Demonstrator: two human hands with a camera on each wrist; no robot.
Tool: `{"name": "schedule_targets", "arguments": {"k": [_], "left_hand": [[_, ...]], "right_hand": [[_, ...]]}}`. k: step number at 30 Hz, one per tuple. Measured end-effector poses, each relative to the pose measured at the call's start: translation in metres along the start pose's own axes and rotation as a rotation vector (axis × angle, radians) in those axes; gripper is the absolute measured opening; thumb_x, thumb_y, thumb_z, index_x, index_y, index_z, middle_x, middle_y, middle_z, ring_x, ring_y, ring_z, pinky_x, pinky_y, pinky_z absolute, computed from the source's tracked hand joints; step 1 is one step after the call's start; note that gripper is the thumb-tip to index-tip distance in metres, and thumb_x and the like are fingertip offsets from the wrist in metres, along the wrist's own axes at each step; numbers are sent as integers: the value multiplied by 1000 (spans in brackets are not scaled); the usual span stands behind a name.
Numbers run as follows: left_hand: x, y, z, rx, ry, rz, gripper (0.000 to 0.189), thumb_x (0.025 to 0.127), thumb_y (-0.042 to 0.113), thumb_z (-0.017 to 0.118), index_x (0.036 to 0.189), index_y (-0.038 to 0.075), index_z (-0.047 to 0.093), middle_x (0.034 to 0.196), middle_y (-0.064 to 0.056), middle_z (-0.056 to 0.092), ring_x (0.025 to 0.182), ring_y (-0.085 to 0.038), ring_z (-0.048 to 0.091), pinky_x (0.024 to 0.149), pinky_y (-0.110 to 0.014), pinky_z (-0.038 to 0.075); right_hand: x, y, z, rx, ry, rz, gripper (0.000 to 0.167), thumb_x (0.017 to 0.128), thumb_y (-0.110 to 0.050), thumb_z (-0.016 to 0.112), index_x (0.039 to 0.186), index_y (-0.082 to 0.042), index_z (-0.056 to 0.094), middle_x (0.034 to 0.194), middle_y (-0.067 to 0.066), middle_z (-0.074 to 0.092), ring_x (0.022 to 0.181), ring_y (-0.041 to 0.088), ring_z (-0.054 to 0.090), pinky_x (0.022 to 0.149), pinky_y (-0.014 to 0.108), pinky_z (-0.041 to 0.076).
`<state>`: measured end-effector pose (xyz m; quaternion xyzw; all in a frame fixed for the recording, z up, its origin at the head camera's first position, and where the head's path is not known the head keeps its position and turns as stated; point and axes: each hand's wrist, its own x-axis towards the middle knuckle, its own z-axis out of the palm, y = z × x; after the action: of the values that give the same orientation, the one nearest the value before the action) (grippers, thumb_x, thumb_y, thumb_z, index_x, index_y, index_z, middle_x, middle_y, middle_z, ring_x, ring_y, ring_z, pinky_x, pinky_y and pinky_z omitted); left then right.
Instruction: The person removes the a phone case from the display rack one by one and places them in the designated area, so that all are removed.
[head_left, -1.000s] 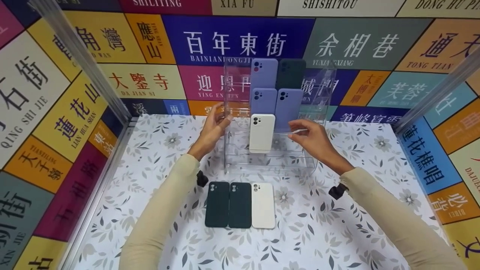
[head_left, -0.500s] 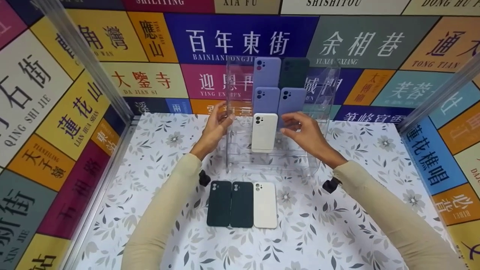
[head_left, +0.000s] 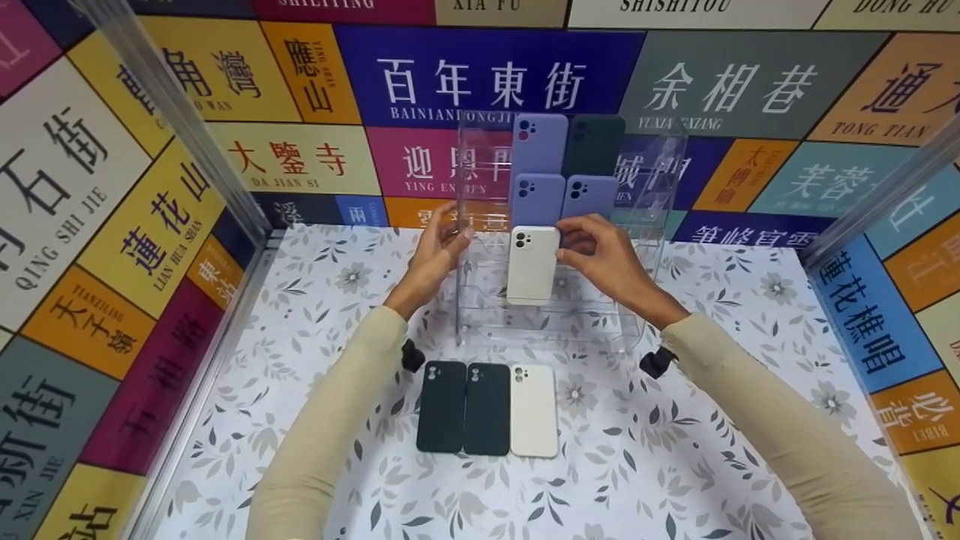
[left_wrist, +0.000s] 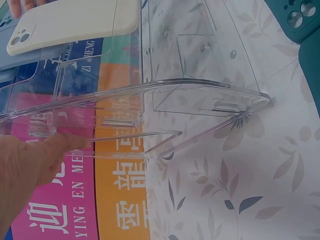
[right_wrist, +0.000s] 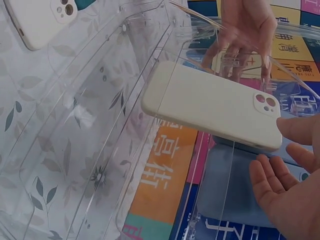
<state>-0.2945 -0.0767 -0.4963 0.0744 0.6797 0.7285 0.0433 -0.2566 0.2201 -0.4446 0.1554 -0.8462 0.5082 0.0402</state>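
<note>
A clear tiered display stand (head_left: 480, 330) holds several phone cases. My left hand (head_left: 435, 251) grips its left side edge; the left wrist view shows the thumb (left_wrist: 75, 141) along the clear side panel. My right hand (head_left: 604, 255) is at the upper right edge of a cream phone case (head_left: 531, 274) on a lower tier, thumb and forefinger at its edge. In the right wrist view a fingertip (right_wrist: 284, 125) meets the case's camera end, and the other fingers are loosely bent beside it. Behind are lavender cases (head_left: 538, 199) and a dark green case (head_left: 600, 142).
On the floral-patterned table (head_left: 330, 330), two dark green cases (head_left: 441, 405) and another cream case (head_left: 534, 412) lie side by side in front of the stand. Printed panels with street names stand at the back and both sides, joined by metal corner posts (head_left: 180, 112).
My right hand has moved left from beside the right lavender case to the cream case's edge. My left hand keeps its grip on the stand. The view has shifted slightly.
</note>
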Motion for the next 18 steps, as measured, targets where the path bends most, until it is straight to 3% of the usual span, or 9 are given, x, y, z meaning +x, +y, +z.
{"name": "schedule_targets", "arguments": {"k": [10, 18], "left_hand": [[1, -1, 0, -17, -2, 24, 60, 110, 11, 65, 164, 11, 41, 150, -23, 61, 139, -38, 60, 117, -55, 45], [0, 0, -1, -26, -11, 19, 60, 110, 12, 65, 165, 12, 40, 152, -23, 60, 143, -42, 57, 115, -51, 46]], "right_hand": [[-2, 3, 8, -29, -4, -44, 44, 98, 6, 77, 141, 6, 68, 129, 24, 64, 115, 37, 70, 94, 25, 57], [-7, 10, 14, -23, 8, -51, 49, 97, 11, 75, 145, 4, 66, 126, 23, 64, 114, 36, 70, 94, 26, 57]]}}
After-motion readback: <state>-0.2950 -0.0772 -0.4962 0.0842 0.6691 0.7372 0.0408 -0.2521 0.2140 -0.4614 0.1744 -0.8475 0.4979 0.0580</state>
